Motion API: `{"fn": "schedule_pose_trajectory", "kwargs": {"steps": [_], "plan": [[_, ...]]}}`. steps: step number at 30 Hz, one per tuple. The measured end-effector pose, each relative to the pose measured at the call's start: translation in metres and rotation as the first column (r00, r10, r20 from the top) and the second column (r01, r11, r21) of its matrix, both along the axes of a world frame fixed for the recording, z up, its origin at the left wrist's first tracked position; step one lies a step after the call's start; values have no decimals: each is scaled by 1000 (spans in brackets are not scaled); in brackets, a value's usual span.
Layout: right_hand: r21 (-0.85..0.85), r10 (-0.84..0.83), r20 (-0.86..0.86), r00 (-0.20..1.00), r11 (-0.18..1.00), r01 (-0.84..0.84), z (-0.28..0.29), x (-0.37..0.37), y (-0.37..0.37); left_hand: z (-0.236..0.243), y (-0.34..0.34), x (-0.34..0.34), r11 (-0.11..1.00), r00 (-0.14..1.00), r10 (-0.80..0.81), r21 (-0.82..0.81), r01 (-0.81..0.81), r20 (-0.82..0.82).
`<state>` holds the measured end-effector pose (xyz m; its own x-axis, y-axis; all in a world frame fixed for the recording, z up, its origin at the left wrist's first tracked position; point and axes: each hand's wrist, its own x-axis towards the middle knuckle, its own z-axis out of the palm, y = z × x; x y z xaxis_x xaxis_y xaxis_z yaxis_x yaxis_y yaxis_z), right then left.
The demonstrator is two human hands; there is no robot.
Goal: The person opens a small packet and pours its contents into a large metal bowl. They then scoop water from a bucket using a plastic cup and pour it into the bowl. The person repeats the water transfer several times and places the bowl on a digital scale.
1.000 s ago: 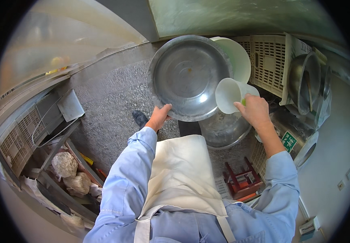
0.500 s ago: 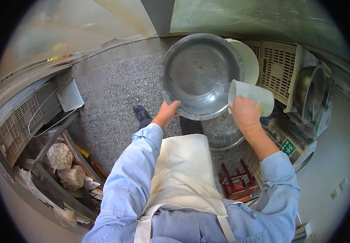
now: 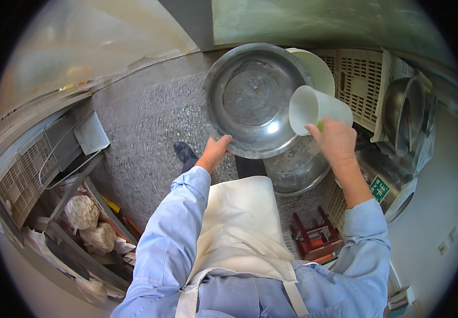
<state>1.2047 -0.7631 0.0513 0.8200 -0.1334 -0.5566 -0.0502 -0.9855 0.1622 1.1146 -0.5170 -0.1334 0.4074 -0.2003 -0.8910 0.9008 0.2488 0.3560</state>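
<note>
A wide metal basin (image 3: pixel 250 100) is tilted in front of me above the floor. My left hand (image 3: pixel 215 152) is closed on its near left rim, thumb on the inner side. A shallow, rippled patch that looks like water lies in the bottom, with a small brownish speck in it. Over the basin's right side is a white plastic jug (image 3: pixel 330 107), lying nearly on its side with its mouth towards the basin. My right hand (image 3: pixel 336 140) grips the jug from the near side, covering its handle. A second metal basin (image 3: pixel 298 172) sits lower, partly hidden under the first.
Behind the basin stand a pale green round vessel (image 3: pixel 316 71) and a cream plastic crate (image 3: pixel 359 79). Metal bowls (image 3: pixel 406 111) lean at the right. A small red-brown stool (image 3: pixel 316 236) stands at the lower right. Shelving with wrapped bundles (image 3: pixel 83 212) lines the left.
A thin clear stream ran from the jug into the basin earlier; none shows now. The jug has moved slightly left and up, its mouth turned more towards me. The basin has shifted a little left.
</note>
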Motion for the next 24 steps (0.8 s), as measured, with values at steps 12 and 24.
{"fn": "schedule_pose_trajectory", "kwargs": {"steps": [12, 24], "plan": [[212, -341, 96, 935, 925, 316, -86, 24, -107, -4, 46, -16, 999, 999, -31, 37, 32, -11], [116, -67, -197, 978, 989, 91, -269, 46, -73, 33, 106, -46, 985, 1000, -25, 170, 25, -2]]}}
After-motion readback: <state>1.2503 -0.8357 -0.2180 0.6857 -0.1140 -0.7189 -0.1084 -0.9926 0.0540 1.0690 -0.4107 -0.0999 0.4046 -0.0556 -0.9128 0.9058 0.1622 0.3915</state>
